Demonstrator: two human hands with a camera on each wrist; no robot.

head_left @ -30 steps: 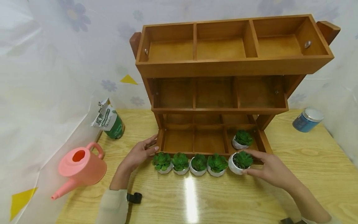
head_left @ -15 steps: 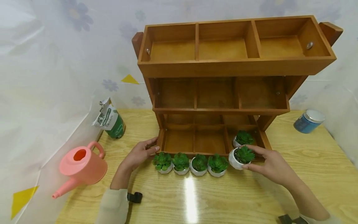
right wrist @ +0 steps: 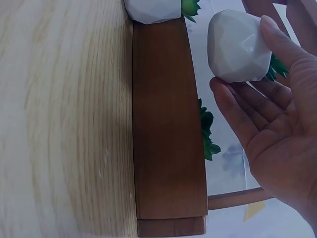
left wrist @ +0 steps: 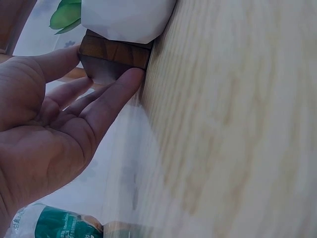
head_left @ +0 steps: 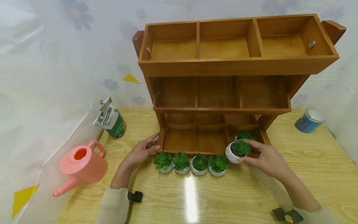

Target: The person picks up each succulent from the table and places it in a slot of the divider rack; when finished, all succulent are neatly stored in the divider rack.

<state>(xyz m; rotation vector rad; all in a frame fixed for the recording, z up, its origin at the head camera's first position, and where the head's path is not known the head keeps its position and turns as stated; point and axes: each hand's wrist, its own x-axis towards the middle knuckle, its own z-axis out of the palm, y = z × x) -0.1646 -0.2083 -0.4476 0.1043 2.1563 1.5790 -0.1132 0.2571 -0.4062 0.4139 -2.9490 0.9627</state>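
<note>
Pinches a white-potted succulent (head_left: 236,151) between the thumb and fingers of the right hand (head_left: 267,158), right of centre in the head view. Raises the pot clear of the front board of a 3-tier wooden rack (head_left: 237,67), near the bottom right compartment. Partly covers there 1 more succulent (head_left: 245,134), seated inside that compartment.

Touches the left end of the rack's bottom tier with the left hand (head_left: 141,153), fingers extended and spread from the thumb, left of centre in the head view. Lines up 4 potted succulents (head_left: 199,163) along the rack's front, low in the middle of the frame, on the pale wooden worktop (head_left: 159,202).

Includes at lower left a pink watering can (head_left: 85,166), above it a green-and-white bag (head_left: 113,123), and at far right a blue jar (head_left: 309,121) with a silver lid.
</note>
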